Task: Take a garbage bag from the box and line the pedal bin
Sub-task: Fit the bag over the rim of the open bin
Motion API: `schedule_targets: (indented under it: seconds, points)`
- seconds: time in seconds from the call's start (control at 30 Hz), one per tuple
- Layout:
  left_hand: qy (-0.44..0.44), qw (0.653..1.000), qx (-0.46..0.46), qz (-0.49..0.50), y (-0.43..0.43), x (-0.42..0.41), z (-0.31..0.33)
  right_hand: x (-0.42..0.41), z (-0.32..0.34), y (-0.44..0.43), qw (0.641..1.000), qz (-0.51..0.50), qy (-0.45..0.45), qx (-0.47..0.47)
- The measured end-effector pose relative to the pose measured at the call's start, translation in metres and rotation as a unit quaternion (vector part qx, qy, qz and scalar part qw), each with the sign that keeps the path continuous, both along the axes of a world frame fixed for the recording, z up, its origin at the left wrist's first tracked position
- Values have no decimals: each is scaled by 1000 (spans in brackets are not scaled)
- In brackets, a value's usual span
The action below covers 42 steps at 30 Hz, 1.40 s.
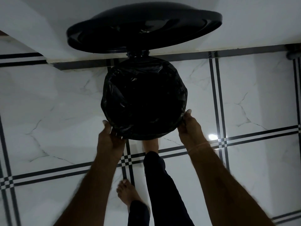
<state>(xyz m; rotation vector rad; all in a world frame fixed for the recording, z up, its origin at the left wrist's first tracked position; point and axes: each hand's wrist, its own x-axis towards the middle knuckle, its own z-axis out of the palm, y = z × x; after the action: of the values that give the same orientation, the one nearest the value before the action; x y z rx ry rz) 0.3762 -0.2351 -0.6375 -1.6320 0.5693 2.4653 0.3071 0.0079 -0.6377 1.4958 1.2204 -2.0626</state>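
Note:
The round pedal bin stands on the tiled floor below me, its black lid (143,28) swung up against the white wall. A black garbage bag (143,98) fills the opening and is folded down over the rim all around. My left hand (110,137) grips the bag's edge at the near left of the rim. My right hand (189,126) grips the edge at the near right. One bare foot (151,145) reaches under the bin's front, where the pedal is hidden. The bag box is not in view.
White marble-look floor tiles with black stripe borders (128,158) surround the bin. A white wall (244,30) runs behind it, with a dark skirting strip. My other bare foot (128,193) stands nearer to me on the floor.

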Motion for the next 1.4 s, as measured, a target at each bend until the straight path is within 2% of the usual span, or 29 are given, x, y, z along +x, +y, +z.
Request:
schedule_targets:
  seconds: [0.1,0.2,0.27,0.37,0.43,0.5,0.7,0.83,0.9,1.0,1.13,1.27,1.4]
  points:
    - [-30,999,41,-13,9,19,4,22,4,-2,994,-1,3,-105]
    - [-29,998,47,-5,14,21,-3,30,-2,-9,991,11,-76,-111]
    - [-43,999,28,-2,16,14,-11,28,-4,-14,991,-13,-91,-102]
    - [-66,998,10,-5,20,8,-19,32,2,-13,993,-13,-46,-107]
    - [-56,998,7,31,26,7,-11,41,8,-14,992,3,-33,-121]
    - [-34,997,30,63,32,14,-1,53,14,-17,988,-20,-25,-150]
    - [-62,995,77,31,47,31,0,65,9,-45,974,-110,12,-199]
    - [-167,984,66,-5,40,13,-9,63,4,-43,982,-93,-9,-166]
    - [-185,982,46,-5,32,12,-12,59,8,-40,988,-70,-43,-133]
    - [-147,989,5,-14,23,10,1,50,16,-39,989,-72,-70,-110]
    - [-87,996,0,-13,18,4,23,40,24,-37,992,-50,-36,-108]
    - [-96,992,-74,-27,17,-1,30,37,24,-37,993,-29,-12,-112]
    - [-106,991,-69,-37,13,-4,29,31,28,-30,997,-4,-9,-79]
